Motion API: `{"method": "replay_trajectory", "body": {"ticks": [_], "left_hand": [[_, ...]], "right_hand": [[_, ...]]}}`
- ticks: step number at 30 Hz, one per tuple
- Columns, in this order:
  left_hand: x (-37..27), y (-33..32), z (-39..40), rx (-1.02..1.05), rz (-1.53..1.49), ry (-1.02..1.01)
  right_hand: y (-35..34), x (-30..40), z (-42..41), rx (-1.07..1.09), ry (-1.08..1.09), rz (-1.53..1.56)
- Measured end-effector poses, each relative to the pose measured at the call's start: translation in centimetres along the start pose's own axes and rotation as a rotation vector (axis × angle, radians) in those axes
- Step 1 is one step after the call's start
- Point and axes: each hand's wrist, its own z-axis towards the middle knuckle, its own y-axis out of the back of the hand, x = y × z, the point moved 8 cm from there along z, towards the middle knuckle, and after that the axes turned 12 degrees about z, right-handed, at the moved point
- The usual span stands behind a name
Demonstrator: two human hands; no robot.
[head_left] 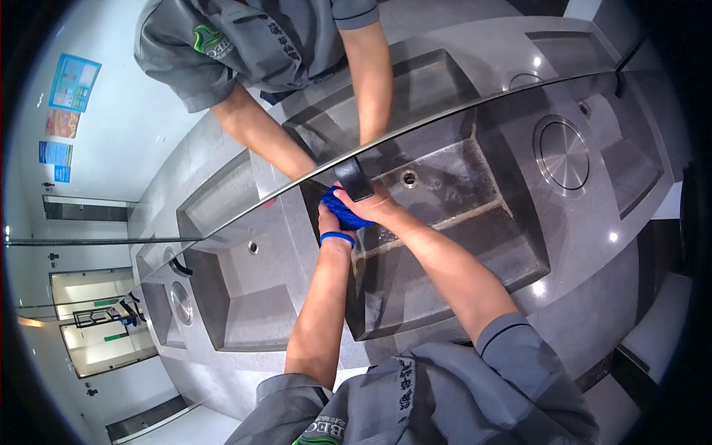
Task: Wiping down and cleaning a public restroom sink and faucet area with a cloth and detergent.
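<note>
Both my hands grip a bunched blue cloth (344,211) beneath a black faucet (352,179). My left hand (327,223), with a blue band at the wrist, has the cloth from its left and lower side. From the right, my right hand (374,207) presses on the cloth close to the faucet's end; part of the hand is behind the spout. Under my hands lies a dark grey rectangular sink basin (445,261) with a wet, stained bottom. A round metal drain (409,178) sits in it. Whether water runs from the faucet is not clear.
A mirror (183,128) rises along the back of the counter (272,211) and reflects my arms and grey shirt. Another basin (253,317) is to the left. Round metal lids (562,156) are set into the counter on both sides. Posters (75,83) bearing writing appear in the mirror.
</note>
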Motion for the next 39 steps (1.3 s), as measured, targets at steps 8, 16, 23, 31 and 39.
{"method": "replay_trajectory", "body": {"ticks": [8,16,23,31,39], "left_hand": [[1.0,-3.1,-0.1,0.117,0.315,0.038],[-5.8,-1.9,-6.6,0.381,0.818,-0.456],[-4.1,-5.2,-19.2,0.89,1.946,-1.609],[-4.9,-10.8,-25.1,1.152,1.641,-2.201],[-3.5,-11.7,-19.6,0.865,1.963,-1.835]], "right_hand": [[-0.1,-4.1,-6.0,0.332,-0.158,0.601],[-0.8,-3.9,-6.7,0.298,-0.374,1.14],[-1.8,-4.5,-14.4,0.896,-0.571,1.186],[0.0,2.7,-16.2,1.211,-0.305,0.722],[1.7,2.8,-14.0,0.688,-0.25,0.448]]}}
